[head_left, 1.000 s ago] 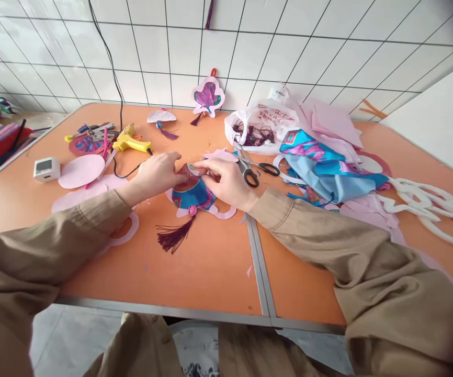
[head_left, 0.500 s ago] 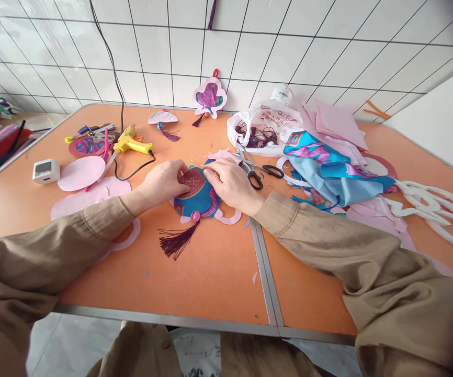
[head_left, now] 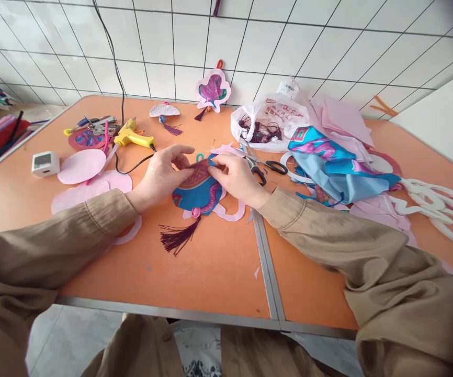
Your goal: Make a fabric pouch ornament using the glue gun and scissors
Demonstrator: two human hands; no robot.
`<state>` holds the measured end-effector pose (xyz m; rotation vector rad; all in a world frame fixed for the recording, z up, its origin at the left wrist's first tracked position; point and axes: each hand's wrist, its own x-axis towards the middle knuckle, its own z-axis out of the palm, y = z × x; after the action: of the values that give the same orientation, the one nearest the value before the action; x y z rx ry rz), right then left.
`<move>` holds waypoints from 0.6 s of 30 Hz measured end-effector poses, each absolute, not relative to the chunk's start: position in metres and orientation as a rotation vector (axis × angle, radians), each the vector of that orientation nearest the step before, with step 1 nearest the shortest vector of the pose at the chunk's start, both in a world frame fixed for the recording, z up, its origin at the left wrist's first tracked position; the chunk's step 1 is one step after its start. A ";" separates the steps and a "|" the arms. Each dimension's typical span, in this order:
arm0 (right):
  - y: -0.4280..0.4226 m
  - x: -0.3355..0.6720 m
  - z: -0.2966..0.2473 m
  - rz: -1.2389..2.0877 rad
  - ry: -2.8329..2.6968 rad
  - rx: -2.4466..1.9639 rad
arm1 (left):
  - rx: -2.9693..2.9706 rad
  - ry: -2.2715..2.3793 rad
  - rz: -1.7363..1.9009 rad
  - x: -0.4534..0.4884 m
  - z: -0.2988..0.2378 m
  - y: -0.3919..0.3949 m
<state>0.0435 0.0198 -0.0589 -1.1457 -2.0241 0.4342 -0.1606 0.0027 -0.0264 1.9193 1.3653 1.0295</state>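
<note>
A round blue, purple and red patterned fabric piece (head_left: 193, 198) is between my hands, its upper part lifted and bent. My left hand (head_left: 158, 175) has its thumb on the upper left edge, index finger raised; the other fingers are partly hidden. With thumb and fingers pinched, my right hand (head_left: 236, 180) grips the upper right edge. Below the fabric lie a pink bead (head_left: 196, 212) and a dark purple tassel (head_left: 179, 236). A small green loop (head_left: 200, 157) shows behind the top edge. Pink felt scraps (head_left: 232, 213) stick out beside the fabric.
Black-handled scissors (head_left: 275, 167) lie right of my right hand. A yellow glue gun (head_left: 134, 137) with a cord sits back left, near pink felt ovals (head_left: 81, 166) and a white cube device (head_left: 45, 164). A plastic bag (head_left: 289, 112) and blue cloth (head_left: 340, 175) are at the right.
The upper part of the fabric has been lifted and bent. My left index finger has risen off it, and my right fingers now pinch its top edge. The view has shifted slightly.
</note>
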 end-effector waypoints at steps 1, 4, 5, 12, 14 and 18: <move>0.020 0.043 -0.058 0.427 -1.992 -1.128 | 1.899 1.371 1.049 -0.160 -0.025 0.002; 0.018 0.043 -0.057 0.406 -1.912 -1.110 | 1.861 1.424 1.010 -0.160 -0.021 0.002; 0.018 0.043 -0.057 0.411 -1.893 -1.108 | 1.837 1.437 0.977 -0.160 -0.020 0.002; 0.011 0.046 -0.052 0.558 -1.809 -1.064 | 1.572 1.318 0.885 -0.157 -0.028 -0.003; 0.011 0.046 -0.052 0.577 -1.817 -1.071 | 1.564 1.296 0.904 -0.156 -0.028 -0.005; 0.013 0.045 -0.053 0.560 -1.825 -1.098 | 1.531 1.223 0.902 -0.154 -0.026 -0.009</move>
<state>0.0451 0.0128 -0.0533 -1.0981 -1.8254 0.5596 -0.1543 -0.0086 -0.0260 1.5310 1.2233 0.9019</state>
